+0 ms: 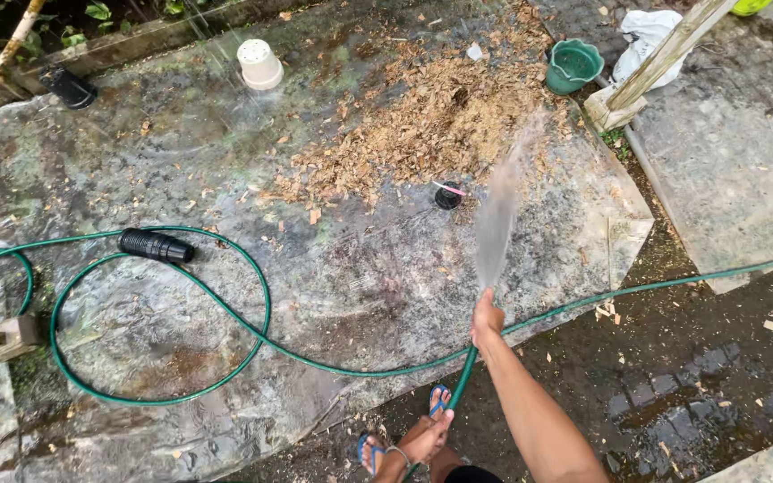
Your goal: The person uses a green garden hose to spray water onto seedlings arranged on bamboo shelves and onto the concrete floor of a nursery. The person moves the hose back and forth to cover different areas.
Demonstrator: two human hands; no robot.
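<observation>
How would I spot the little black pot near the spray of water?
Start at the big heap of brown wood chips on the wet plastic sheet. At the heap's near edge, left of the water jet, stands a small black pot. Unlike the other pots, a pink-and-white stick lies across it.

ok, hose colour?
Green hose, clearest in the head view; the right hand grips its end.

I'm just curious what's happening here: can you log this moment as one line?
right hand: grips green hose end | left hand: holds hose lower | water spray: toward wood chips | plastic sheet: wet
</observation>
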